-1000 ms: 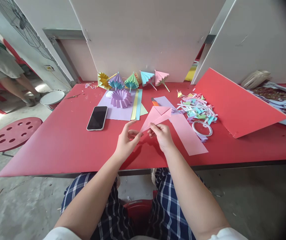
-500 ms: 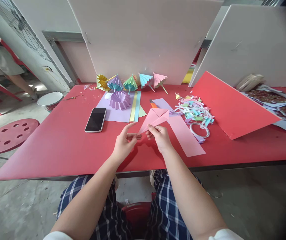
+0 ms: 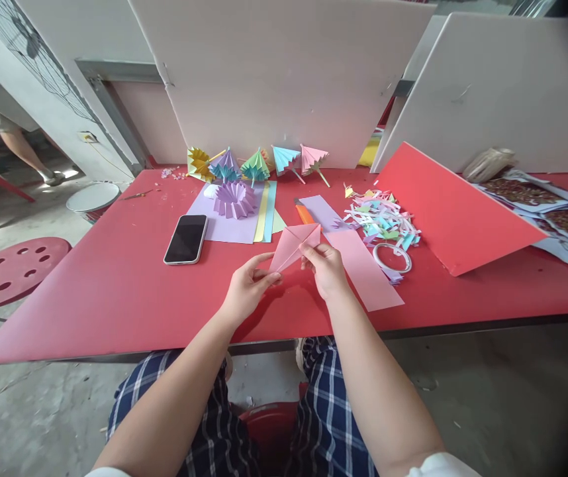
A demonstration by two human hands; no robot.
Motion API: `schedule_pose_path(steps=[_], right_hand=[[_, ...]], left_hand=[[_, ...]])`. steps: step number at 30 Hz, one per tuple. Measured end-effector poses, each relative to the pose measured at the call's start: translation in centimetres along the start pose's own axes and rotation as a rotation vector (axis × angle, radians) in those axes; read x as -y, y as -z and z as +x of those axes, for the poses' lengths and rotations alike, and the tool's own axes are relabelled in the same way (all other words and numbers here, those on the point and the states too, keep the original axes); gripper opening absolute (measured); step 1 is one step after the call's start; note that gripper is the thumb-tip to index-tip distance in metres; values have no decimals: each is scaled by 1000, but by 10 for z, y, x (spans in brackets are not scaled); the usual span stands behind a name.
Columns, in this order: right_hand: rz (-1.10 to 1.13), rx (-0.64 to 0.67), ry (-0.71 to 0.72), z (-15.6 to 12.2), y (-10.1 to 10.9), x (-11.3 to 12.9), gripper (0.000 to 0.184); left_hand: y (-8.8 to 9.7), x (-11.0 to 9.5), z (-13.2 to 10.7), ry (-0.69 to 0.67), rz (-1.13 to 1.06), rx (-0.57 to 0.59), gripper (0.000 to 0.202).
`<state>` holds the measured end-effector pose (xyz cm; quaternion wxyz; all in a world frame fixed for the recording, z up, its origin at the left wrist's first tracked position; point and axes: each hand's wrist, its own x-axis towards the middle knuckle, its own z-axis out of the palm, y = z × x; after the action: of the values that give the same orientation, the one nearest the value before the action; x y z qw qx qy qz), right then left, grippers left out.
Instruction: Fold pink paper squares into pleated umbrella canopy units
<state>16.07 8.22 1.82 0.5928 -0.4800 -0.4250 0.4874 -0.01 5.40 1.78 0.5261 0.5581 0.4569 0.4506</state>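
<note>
Between my hands, above the red table, is a folded piece of pink paper with crease lines meeting near its middle. My left hand pinches its lower left tip. The right edge of the paper is gripped between thumb and fingers of my right hand. Just beyond the paper lies an orange-handled tool, partly covered by it. A flat pink strip of paper rests on the table to the right of my right hand, and a lilac sheet lies behind it.
A phone lies left of my hands. Small folded paper umbrellas stand along the back, behind a purple pleated ring. Right are paper scraps, a tape roll and a propped red board. A person's leg shows far left.
The pink paper has turned and come lower, its creased face now towards me. My right hand has shifted a little to the right along its edge. The whole view has moved slightly.
</note>
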Motion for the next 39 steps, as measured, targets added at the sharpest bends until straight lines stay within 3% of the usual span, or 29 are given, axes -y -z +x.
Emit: schedule_pose_path(steps=[7, 13, 20, 22, 28, 30, 39], right_hand=[[-23, 8, 30, -1, 0, 1, 28], [-83, 116, 35, -9, -11, -1, 27], [135, -155, 26, 5, 3, 1, 23], [130, -175, 54, 6, 4, 2, 25], [-42, 157, -20, -5, -7, -3, 28], [-78, 180, -18, -6, -9, -5, 26], [-6, -54, 105, -2, -7, -5, 22]], left_hand=[[-2, -3, -1, 12, 38, 73, 34], [-10, 0, 1, 21, -51, 41, 29], [-8, 2, 0, 66, -82, 60, 24], [-7, 2, 1, 78, -113, 28, 26], [-5, 1, 4, 78, -155, -15, 30], [-5, 2, 3, 70, -164, 12, 30], [-4, 1, 3, 28, -61, 4, 31]])
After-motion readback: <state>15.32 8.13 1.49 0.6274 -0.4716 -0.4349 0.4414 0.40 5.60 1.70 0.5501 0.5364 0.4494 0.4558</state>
